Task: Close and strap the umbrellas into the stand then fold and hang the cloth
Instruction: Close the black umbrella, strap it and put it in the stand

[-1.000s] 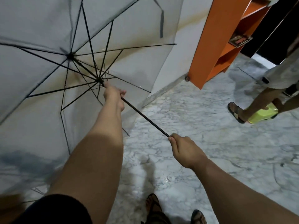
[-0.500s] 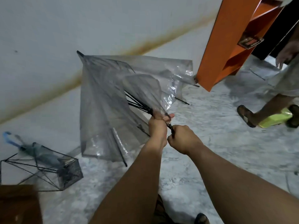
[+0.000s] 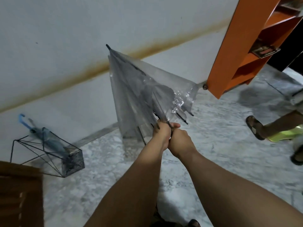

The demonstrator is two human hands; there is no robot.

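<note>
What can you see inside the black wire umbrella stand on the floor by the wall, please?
Inside the black wire umbrella stand leans one closed blue umbrella with a curved blue handle, handle upward. Its lower tip is hidden behind the stand's dark mesh base.

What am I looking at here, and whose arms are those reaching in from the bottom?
There is no machine here. A person wears a wide-angle camera on the head, so the single view looks forward and down along that person's own bare arms.

The left hand and right hand sit close together, both gripping the clear umbrella near its handle end. Its see-through canopy is folded down around the ribs, with the tip pointing up toward the white wall.

On the marble floor to the left stands a black wire stand with a blue umbrella already leaning in it. An orange shelf unit stands at upper right, and another person's leg and sandal show at the right edge. A brown object fills the lower left corner; I cannot tell what it is.
</note>
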